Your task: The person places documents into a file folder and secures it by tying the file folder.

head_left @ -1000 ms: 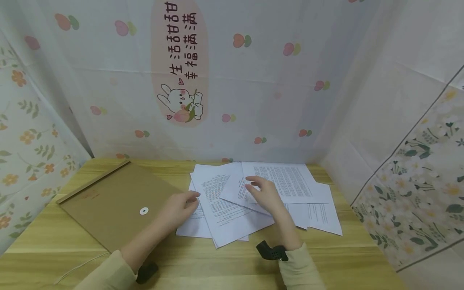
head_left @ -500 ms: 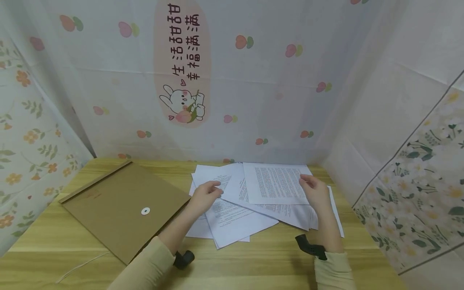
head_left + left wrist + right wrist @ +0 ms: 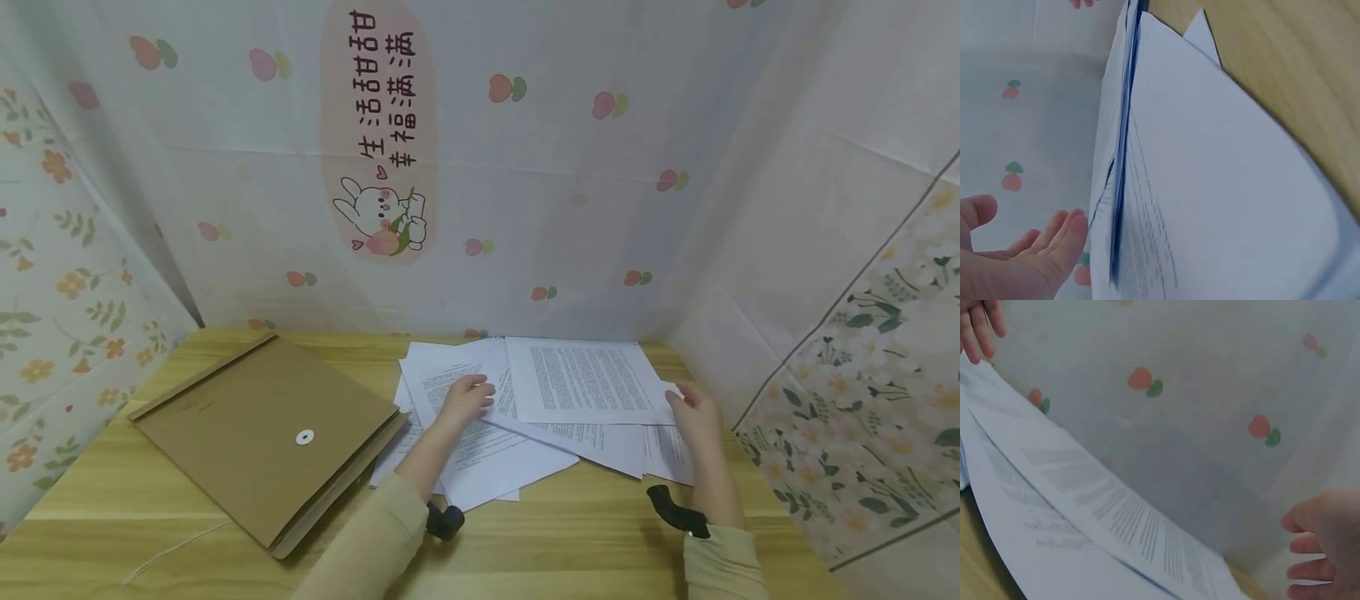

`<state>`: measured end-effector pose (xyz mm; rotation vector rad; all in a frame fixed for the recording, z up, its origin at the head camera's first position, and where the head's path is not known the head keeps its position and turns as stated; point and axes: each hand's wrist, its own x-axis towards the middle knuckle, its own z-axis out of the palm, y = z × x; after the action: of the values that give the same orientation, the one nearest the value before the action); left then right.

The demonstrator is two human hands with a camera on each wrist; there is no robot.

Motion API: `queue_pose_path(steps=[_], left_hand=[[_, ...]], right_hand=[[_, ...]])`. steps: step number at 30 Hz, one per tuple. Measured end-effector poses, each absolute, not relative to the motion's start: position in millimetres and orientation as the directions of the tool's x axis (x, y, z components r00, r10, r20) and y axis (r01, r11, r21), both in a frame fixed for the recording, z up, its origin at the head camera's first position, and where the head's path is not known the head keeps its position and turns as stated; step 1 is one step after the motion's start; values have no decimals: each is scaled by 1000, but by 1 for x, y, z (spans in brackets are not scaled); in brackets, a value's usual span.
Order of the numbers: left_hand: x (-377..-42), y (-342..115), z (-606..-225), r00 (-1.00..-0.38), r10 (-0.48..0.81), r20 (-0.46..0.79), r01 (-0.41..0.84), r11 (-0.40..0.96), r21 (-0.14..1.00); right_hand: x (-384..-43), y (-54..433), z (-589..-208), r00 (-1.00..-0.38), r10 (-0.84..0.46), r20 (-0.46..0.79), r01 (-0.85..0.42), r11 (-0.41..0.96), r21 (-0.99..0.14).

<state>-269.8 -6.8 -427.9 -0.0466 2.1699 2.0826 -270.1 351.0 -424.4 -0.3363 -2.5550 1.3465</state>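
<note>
Printed paper sheets (image 3: 581, 383) lie overlapping in an untidy spread at the back middle of the table. My left hand (image 3: 465, 402) is over the middle of the spread, its fingers (image 3: 1066, 244) extended and holding nothing in the left wrist view. By the right edge of the top sheet is my right hand (image 3: 697, 417); the right wrist view shows its fingers (image 3: 1310, 570) loosely bent, with no paper between them. Left of the sheets lies a brown document folder (image 3: 240, 442) with a white round button (image 3: 304, 437), its lower right side gaping slightly.
A thin white string (image 3: 176, 550) trails from the folder onto the wooden table (image 3: 555, 550). Printed cloth hangs (image 3: 570, 208) behind the table and along both sides. A black wrist mount (image 3: 678, 512) sits on each forearm.
Both hands have moved right across the sheets, the right one to their right edge. The left hand has left the folder's side, and the folder's right edge has come into view, gaping.
</note>
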Motion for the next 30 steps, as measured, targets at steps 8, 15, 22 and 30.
queue_pose_path(steps=[8, 15, 22, 30], left_hand=[[-280, 10, -443, -973, 116, -199, -205, -47, 978], [-288, 30, -448, -959, 101, -266, -277, -130, 952], [-291, 42, -447, -943, 62, -327, -333, -172, 927], [-295, 48, -455, -941, 41, -335, -337, -162, 928]], right_hand=[[-274, 363, -448, -959, 281, -47, 193, 520, -832], [-280, 363, -456, -955, 277, -108, 243, 518, -820], [-281, 362, -457, -951, 275, -141, 272, 526, -806], [-285, 363, -459, -945, 298, -136, 280, 518, -808]])
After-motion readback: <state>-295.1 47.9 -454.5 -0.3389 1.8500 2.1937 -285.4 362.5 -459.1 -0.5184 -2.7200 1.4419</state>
